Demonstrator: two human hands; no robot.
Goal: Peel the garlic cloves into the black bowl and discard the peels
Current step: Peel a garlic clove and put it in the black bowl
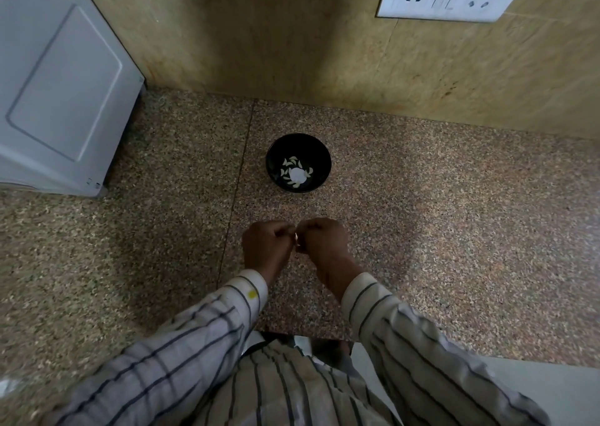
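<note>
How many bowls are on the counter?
1: the black bowl sits on the speckled counter, beyond both hands, with peeled garlic cloves in it.

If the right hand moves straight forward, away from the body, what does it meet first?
Probably the black bowl, or it may pass over the rim. The right hand is above the countertop, and its height is unclear.
</note>
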